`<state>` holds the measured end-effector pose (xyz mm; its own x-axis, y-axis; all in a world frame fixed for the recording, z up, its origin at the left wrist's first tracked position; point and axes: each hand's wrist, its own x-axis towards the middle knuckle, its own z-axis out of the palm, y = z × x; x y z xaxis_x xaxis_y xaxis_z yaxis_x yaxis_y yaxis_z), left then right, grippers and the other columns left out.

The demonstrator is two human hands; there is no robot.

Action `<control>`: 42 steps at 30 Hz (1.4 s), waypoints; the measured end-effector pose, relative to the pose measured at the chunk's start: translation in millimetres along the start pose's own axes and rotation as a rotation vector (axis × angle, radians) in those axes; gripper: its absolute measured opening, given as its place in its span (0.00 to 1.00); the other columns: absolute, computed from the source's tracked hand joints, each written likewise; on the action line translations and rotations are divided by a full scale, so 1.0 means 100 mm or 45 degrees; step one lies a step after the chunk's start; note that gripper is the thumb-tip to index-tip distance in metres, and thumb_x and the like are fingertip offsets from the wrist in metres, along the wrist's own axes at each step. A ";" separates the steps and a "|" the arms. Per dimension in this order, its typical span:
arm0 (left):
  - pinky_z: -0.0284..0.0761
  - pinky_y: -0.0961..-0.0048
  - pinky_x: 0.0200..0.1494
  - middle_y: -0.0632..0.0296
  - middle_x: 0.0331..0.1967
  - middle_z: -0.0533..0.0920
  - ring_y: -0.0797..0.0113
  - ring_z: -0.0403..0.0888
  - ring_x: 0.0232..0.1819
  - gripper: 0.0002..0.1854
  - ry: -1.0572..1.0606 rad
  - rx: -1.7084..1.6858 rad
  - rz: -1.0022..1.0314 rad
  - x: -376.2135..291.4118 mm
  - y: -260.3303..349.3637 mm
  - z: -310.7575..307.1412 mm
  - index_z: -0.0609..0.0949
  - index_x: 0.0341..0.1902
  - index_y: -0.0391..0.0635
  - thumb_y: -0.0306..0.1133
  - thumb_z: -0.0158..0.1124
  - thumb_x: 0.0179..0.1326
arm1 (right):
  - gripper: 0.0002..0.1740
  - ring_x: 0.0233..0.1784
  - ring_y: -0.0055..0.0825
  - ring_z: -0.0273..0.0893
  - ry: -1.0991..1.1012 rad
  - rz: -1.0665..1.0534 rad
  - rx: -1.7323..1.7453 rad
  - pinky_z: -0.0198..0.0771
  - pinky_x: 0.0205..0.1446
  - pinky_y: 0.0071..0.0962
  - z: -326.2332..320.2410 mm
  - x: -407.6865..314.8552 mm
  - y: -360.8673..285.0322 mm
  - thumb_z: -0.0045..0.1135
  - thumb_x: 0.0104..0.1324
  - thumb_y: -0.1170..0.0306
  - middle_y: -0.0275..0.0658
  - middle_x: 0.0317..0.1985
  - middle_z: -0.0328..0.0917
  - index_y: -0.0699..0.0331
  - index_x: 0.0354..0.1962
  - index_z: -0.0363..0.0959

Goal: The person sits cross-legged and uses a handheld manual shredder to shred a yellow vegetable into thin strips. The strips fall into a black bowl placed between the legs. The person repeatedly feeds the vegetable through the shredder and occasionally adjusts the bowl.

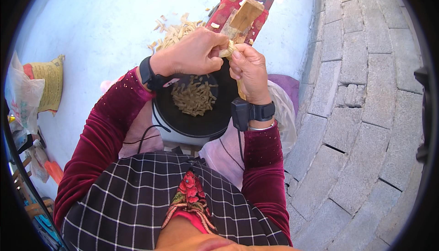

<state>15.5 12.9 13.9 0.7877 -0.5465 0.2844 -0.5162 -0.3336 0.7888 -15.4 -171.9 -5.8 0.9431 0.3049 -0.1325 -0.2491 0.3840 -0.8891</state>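
My left hand [197, 52] and my right hand [252, 69] meet above a round black pan [209, 127]. Both grip one pale yellow fibrous strip [227, 50], perhaps a dried plant stalk or root. My left fingers pinch its upper end, and its lower end comes out beneath my right palm. In the pan lies a heap of short cut brownish pieces [194, 96]. Just beyond my left hand, longer pale strips [178, 31] are piled loose on the white surface. A wooden block [247, 16] rests on a narrow bench covered with red cloth [223, 14], just past my hands.
Grey paving bricks [363, 131] run along the right. A yellow woven sack [51, 82] and a translucent plastic bag [24, 93] stand at the left, both bearing writing. Another whitish plastic bag [283, 113] and purple fabric [284, 88] lie beside my right wrist. Cables hang from both wrist devices.
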 end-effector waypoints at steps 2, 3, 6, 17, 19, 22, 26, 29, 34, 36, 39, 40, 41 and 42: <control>0.60 0.79 0.19 0.66 0.12 0.67 0.77 0.63 0.15 0.10 -0.129 -0.111 -0.086 0.01 -0.03 -0.04 0.72 0.25 0.39 0.27 0.62 0.57 | 0.10 0.18 0.08 0.56 0.025 0.017 -0.139 0.51 0.19 0.11 0.03 0.02 0.00 0.54 0.68 0.68 0.25 0.18 0.64 0.68 0.39 0.75; 0.59 0.80 0.18 0.68 0.12 0.67 0.78 0.63 0.14 0.11 -0.173 -0.245 -0.145 0.02 -0.04 -0.05 0.72 0.24 0.39 0.29 0.61 0.59 | 0.10 0.18 0.08 0.56 0.011 -0.003 -0.071 0.51 0.19 0.11 0.04 0.01 0.00 0.54 0.68 0.68 0.25 0.18 0.64 0.68 0.39 0.74; 0.56 0.83 0.16 0.71 0.11 0.66 0.80 0.62 0.12 0.15 -0.298 -1.111 -0.406 -0.01 -0.08 -0.07 0.73 0.22 0.42 0.34 0.60 0.64 | 0.11 0.18 0.08 0.57 0.010 -0.070 -0.012 0.50 0.19 0.11 0.01 -0.03 -0.07 0.56 0.67 0.67 0.25 0.19 0.66 0.68 0.37 0.74; 0.68 0.73 0.25 0.64 0.18 0.73 0.72 0.75 0.23 0.20 -0.179 0.270 -0.213 -0.08 0.04 -0.30 0.78 0.31 0.41 0.48 0.56 0.67 | 0.08 0.18 0.09 0.56 0.101 -0.239 -0.625 0.50 0.21 0.14 -0.14 -0.14 -0.17 0.60 0.62 0.72 0.25 0.17 0.66 0.69 0.29 0.76; 0.71 0.66 0.28 0.62 0.19 0.71 0.68 0.76 0.26 0.20 -0.130 0.357 0.182 -0.08 0.10 -0.17 0.77 0.35 0.42 0.49 0.55 0.66 | 0.08 0.19 0.09 0.56 0.068 -0.239 -0.760 0.50 0.21 0.14 -0.07 -0.13 -0.10 0.60 0.62 0.72 0.24 0.17 0.65 0.69 0.27 0.77; 0.71 0.62 0.34 0.58 0.19 0.71 0.58 0.77 0.28 0.17 -0.608 0.005 -0.187 -0.10 0.08 -0.17 0.76 0.35 0.41 0.44 0.54 0.67 | 0.09 0.21 0.09 0.59 0.033 -0.255 -0.965 0.54 0.24 0.14 -0.07 -0.18 -0.09 0.61 0.62 0.71 0.24 0.18 0.68 0.68 0.25 0.77; 0.71 0.60 0.33 0.55 0.23 0.78 0.54 0.78 0.27 0.12 -0.513 0.144 -0.076 -0.02 -0.13 -0.15 0.77 0.36 0.43 0.40 0.56 0.65 | 0.07 0.21 0.15 0.67 0.103 -0.140 -1.044 0.63 0.26 0.21 -0.22 -0.09 -0.11 0.59 0.59 0.73 0.33 0.16 0.72 0.69 0.26 0.76; 0.72 0.61 0.30 0.55 0.25 0.81 0.54 0.80 0.26 0.11 -0.101 0.403 -0.040 0.13 -0.31 -0.01 0.79 0.38 0.46 0.40 0.57 0.64 | 0.08 0.23 0.11 0.63 0.280 -0.335 -1.171 0.60 0.28 0.16 -0.31 0.14 -0.07 0.56 0.62 0.73 0.26 0.19 0.70 0.69 0.26 0.74; 0.75 0.63 0.34 0.54 0.26 0.83 0.53 0.81 0.29 0.11 0.223 0.452 -0.202 0.35 -0.59 0.15 0.83 0.42 0.51 0.41 0.58 0.62 | 0.07 0.21 0.17 0.70 0.651 -0.572 -1.253 0.66 0.28 0.24 -0.32 0.49 0.05 0.58 0.60 0.72 0.34 0.18 0.76 0.67 0.26 0.76; 0.76 0.63 0.35 0.54 0.27 0.83 0.53 0.82 0.30 0.12 0.224 0.450 -0.255 0.39 -0.65 0.18 0.83 0.43 0.51 0.41 0.58 0.62 | 0.08 0.24 0.33 0.76 0.687 -0.564 -1.391 0.69 0.31 0.31 -0.33 0.56 0.09 0.57 0.59 0.70 0.41 0.20 0.77 0.66 0.25 0.76; 0.76 0.62 0.36 0.55 0.27 0.83 0.54 0.82 0.31 0.13 0.163 0.470 -0.324 0.39 -0.63 0.16 0.83 0.44 0.50 0.42 0.59 0.61 | 0.08 0.27 0.44 0.78 0.640 -0.369 -1.645 0.71 0.33 0.36 -0.38 0.60 0.09 0.58 0.58 0.68 0.47 0.22 0.78 0.65 0.25 0.76; 0.76 0.62 0.37 0.55 0.27 0.84 0.54 0.82 0.31 0.13 0.129 0.520 -0.334 0.38 -0.60 0.14 0.83 0.43 0.49 0.42 0.59 0.61 | 0.08 0.28 0.47 0.78 0.593 -0.328 -1.725 0.71 0.33 0.38 -0.40 0.60 0.08 0.59 0.58 0.68 0.47 0.22 0.78 0.64 0.24 0.76; 0.76 0.62 0.37 0.55 0.27 0.84 0.54 0.82 0.31 0.13 0.085 0.545 -0.324 0.35 -0.55 0.12 0.83 0.43 0.49 0.42 0.60 0.60 | 0.10 0.25 0.40 0.76 0.614 -0.287 -1.866 0.70 0.30 0.35 -0.41 0.59 0.06 0.58 0.59 0.68 0.44 0.20 0.77 0.65 0.23 0.76; 0.75 0.62 0.37 0.55 0.27 0.84 0.54 0.82 0.32 0.14 0.024 0.562 -0.379 0.32 -0.49 0.09 0.84 0.42 0.48 0.43 0.60 0.60 | 0.11 0.22 0.33 0.74 0.624 -0.296 -1.995 0.68 0.28 0.33 -0.42 0.56 0.05 0.58 0.60 0.68 0.41 0.18 0.77 0.66 0.23 0.76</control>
<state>63.4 4.7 -20.9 0.9255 -0.3664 0.0962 -0.3587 -0.7660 0.5335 45.7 -189.2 -35.5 0.9769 -0.0318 0.2114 0.0608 -0.9068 -0.4172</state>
